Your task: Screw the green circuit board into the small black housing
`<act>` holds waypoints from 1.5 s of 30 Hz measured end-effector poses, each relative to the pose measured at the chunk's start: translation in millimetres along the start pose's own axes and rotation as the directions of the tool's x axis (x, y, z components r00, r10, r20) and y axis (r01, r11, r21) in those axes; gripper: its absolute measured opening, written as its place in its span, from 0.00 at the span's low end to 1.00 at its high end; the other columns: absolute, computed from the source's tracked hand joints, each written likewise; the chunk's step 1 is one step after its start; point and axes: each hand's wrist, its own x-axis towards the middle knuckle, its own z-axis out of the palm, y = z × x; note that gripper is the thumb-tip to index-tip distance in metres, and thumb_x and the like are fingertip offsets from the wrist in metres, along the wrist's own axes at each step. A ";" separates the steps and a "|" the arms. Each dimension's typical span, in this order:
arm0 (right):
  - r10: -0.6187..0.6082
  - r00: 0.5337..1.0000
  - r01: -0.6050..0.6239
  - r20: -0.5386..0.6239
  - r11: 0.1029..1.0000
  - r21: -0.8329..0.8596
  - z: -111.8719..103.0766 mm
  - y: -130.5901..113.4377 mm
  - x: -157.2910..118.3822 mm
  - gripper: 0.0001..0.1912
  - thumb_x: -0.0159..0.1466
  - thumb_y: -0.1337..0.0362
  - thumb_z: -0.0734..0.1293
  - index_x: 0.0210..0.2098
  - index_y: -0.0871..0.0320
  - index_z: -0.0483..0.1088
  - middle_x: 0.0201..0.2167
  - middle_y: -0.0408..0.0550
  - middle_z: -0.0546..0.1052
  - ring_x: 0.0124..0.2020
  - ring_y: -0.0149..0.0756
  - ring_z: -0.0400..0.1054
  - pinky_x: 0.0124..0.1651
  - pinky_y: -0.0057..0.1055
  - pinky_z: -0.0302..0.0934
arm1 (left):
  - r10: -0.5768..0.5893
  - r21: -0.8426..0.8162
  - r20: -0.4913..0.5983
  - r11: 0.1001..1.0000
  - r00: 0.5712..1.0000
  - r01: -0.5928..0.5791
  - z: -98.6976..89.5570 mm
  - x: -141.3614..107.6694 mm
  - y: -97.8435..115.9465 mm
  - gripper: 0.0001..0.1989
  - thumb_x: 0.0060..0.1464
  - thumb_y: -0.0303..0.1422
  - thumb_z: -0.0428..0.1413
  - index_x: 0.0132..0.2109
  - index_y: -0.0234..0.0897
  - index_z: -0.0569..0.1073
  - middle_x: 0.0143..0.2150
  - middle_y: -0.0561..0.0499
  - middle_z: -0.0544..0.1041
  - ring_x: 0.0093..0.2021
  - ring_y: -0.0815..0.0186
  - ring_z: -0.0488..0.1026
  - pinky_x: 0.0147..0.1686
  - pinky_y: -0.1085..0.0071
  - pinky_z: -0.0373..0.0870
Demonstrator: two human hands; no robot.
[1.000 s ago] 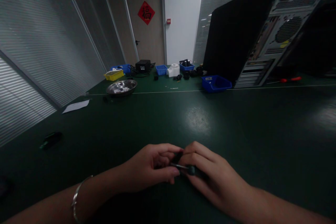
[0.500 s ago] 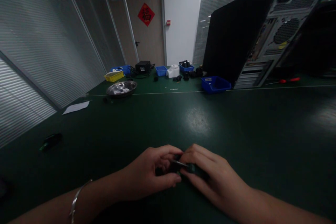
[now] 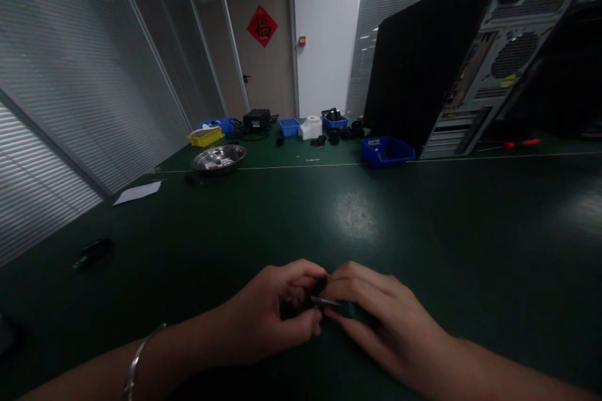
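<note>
Both hands meet low in the middle of the head view, above the dark green table (image 3: 263, 219). My right hand (image 3: 376, 307) is closed on a small dark tool with a thin metal shaft (image 3: 327, 301), which points left towards my other hand. Thumb and fingers of my left hand (image 3: 282, 307) curl round something dark and small, mostly hidden between them. The tool's tip meets or nearly meets that dark thing; the exact contact is too dim to tell. A silver bracelet (image 3: 134, 363) circles the left wrist.
At the far left lies a dark object with a green end (image 3: 94, 253). Farther back are a paper sheet (image 3: 137, 193), a metal bowl (image 3: 219, 158), a yellow tray (image 3: 205, 136), a blue bin (image 3: 387, 151) and a large black computer case (image 3: 418, 69). A red-handled tool (image 3: 521, 143) lies right.
The metal shaft has tilted a little and shifted slightly down and to the right with my right hand's fingers. My left hand has hardly moved.
</note>
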 end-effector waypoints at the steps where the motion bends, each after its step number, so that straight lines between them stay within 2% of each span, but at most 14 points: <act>1: -0.011 1.000 0.011 -0.001 1.000 -0.005 -0.3 -0.5 -0.2 0.11 0.65 0.74 0.62 0.45 0.56 0.67 0.40 0.47 0.73 0.41 0.32 0.69 0.43 0.28 0.65 | 0.009 -0.012 -0.006 1.000 1.000 -0.009 -0.3 -0.2 0.2 0.15 0.57 0.29 0.55 0.52 0.34 0.67 0.42 0.45 0.76 0.41 0.62 0.74 0.41 0.65 0.70; 5: -0.047 0.998 0.046 -0.037 0.999 -0.023 -2.8 -3.6 0.1 0.16 0.64 0.76 0.61 0.48 0.55 0.66 0.45 0.49 0.72 0.46 0.34 0.68 0.46 0.30 0.66 | 0.073 -0.124 -0.155 0.988 0.985 -0.092 -9.6 3.2 -3.1 0.15 0.59 0.29 0.54 0.53 0.36 0.67 0.44 0.44 0.76 0.42 0.63 0.73 0.44 0.65 0.69; 8: -0.008 0.998 0.008 -0.069 1.000 -0.011 -4.6 -3.6 1.7 0.14 0.65 0.75 0.60 0.47 0.55 0.66 0.46 0.50 0.71 0.46 0.35 0.68 0.46 0.30 0.66 | 0.071 -0.213 -0.409 0.962 0.910 -0.171 -34.3 10.1 -11.1 0.17 0.59 0.29 0.55 0.55 0.34 0.65 0.45 0.42 0.76 0.40 0.63 0.74 0.42 0.66 0.70; 11: 0.029 0.997 -0.027 -0.072 0.999 0.033 -4.9 -1.8 2.1 0.13 0.65 0.75 0.60 0.47 0.56 0.66 0.44 0.50 0.71 0.44 0.34 0.68 0.45 0.30 0.66 | -0.030 -0.308 -0.742 0.902 0.670 -0.301 -77.1 15.3 -25.0 0.15 0.58 0.24 0.53 0.52 0.31 0.69 0.44 0.41 0.77 0.40 0.61 0.76 0.42 0.66 0.71; 13: 0.045 0.997 -0.042 -0.056 0.997 0.060 -4.8 -0.9 1.2 0.12 0.65 0.74 0.60 0.46 0.57 0.66 0.43 0.50 0.71 0.42 0.34 0.68 0.44 0.31 0.65 | -0.151 -0.320 -0.921 0.821 0.360 -0.473 -109.8 14.4 -36.1 0.09 0.58 0.20 0.50 0.43 0.29 0.73 0.38 0.41 0.77 0.38 0.61 0.76 0.40 0.67 0.73; 15: 0.065 0.997 -0.063 -0.030 0.995 0.082 -4.8 -0.7 -0.1 0.11 0.65 0.74 0.60 0.46 0.57 0.66 0.42 0.50 0.71 0.41 0.34 0.68 0.43 0.31 0.65 | -0.207 -0.262 -0.965 0.803 0.161 -0.536 -138.8 9.5 -46.5 0.12 0.60 0.19 0.45 0.36 0.32 0.71 0.33 0.47 0.75 0.36 0.66 0.75 0.38 0.72 0.73; 17: 0.083 0.997 -0.082 -0.005 0.992 0.097 -5.0 -1.0 -1.2 0.11 0.65 0.74 0.60 0.45 0.57 0.67 0.42 0.49 0.72 0.40 0.33 0.68 0.43 0.31 0.65 | -0.264 -0.237 -0.964 0.795 0.034 -0.558 -159.5 2.6 -54.5 0.13 0.60 0.18 0.43 0.32 0.33 0.67 0.30 0.50 0.71 0.33 0.70 0.74 0.35 0.75 0.73; 20: 0.102 0.995 -0.103 0.019 0.991 0.090 -5.2 -1.2 -2.1 0.12 0.64 0.75 0.61 0.44 0.58 0.67 0.40 0.48 0.72 0.39 0.32 0.68 0.41 0.30 0.64 | -0.331 -0.254 -0.943 0.787 -0.037 -0.562 -172.6 -4.9 -61.7 0.14 0.61 0.18 0.42 0.30 0.33 0.65 0.29 0.52 0.69 0.30 0.72 0.72 0.32 0.77 0.72; 29: 0.121 0.992 -0.125 0.042 0.989 0.085 -4.7 -2.1 -2.1 0.12 0.63 0.76 0.61 0.43 0.59 0.68 0.39 0.47 0.72 0.38 0.32 0.67 0.41 0.29 0.64 | -0.332 -0.311 -0.942 0.797 0.055 -0.518 -174.5 -4.9 -67.9 0.06 0.61 0.30 0.53 0.42 0.31 0.71 0.36 0.51 0.72 0.30 0.70 0.71 0.27 0.73 0.71; 33: 0.146 0.988 -0.151 0.055 0.985 0.087 -5.0 -2.7 0.1 0.10 0.64 0.75 0.61 0.43 0.59 0.69 0.38 0.47 0.72 0.38 0.32 0.67 0.41 0.30 0.64 | -0.255 -0.302 -0.953 0.824 0.162 -0.480 -166.9 0.5 -65.0 0.09 0.61 0.21 0.47 0.35 0.30 0.70 0.31 0.52 0.70 0.28 0.72 0.70 0.29 0.76 0.69; 36: 0.172 0.983 -0.177 0.064 0.981 0.081 -5.2 -2.0 2.6 0.09 0.65 0.73 0.61 0.43 0.58 0.69 0.39 0.47 0.72 0.38 0.33 0.68 0.41 0.30 0.64 | -0.182 -0.314 -0.927 0.854 0.327 -0.416 -143.0 9.7 -56.8 0.10 0.60 0.21 0.47 0.38 0.30 0.73 0.33 0.49 0.73 0.31 0.71 0.71 0.33 0.75 0.69; 39: 0.200 0.979 -0.203 0.037 0.976 0.084 -4.9 -0.1 3.3 0.11 0.65 0.72 0.62 0.46 0.55 0.67 0.41 0.46 0.72 0.41 0.33 0.67 0.44 0.31 0.64 | -0.161 -0.368 -0.821 0.883 0.548 -0.291 -104.9 17.2 -44.7 0.09 0.56 0.24 0.54 0.43 0.28 0.75 0.36 0.45 0.76 0.32 0.66 0.72 0.32 0.72 0.68; 42: 0.253 0.967 -0.251 -0.014 0.965 0.081 -4.1 1.9 2.0 0.16 0.65 0.72 0.63 0.51 0.52 0.64 0.46 0.45 0.70 0.46 0.34 0.66 0.49 0.32 0.63 | -0.155 -0.349 -0.610 0.933 0.777 -0.088 -64.9 17.7 -31.6 0.12 0.55 0.28 0.57 0.47 0.29 0.75 0.42 0.42 0.76 0.34 0.66 0.71 0.34 0.70 0.66; 45: 0.286 0.956 -0.279 -0.065 0.955 0.099 -3.7 3.6 1.4 0.22 0.64 0.73 0.62 0.55 0.48 0.60 0.49 0.44 0.68 0.48 0.33 0.65 0.52 0.32 0.62 | -0.116 -0.267 -0.348 0.964 0.930 0.021 -35.4 13.1 -20.2 0.17 0.58 0.31 0.55 0.54 0.34 0.70 0.45 0.45 0.74 0.36 0.66 0.72 0.37 0.68 0.67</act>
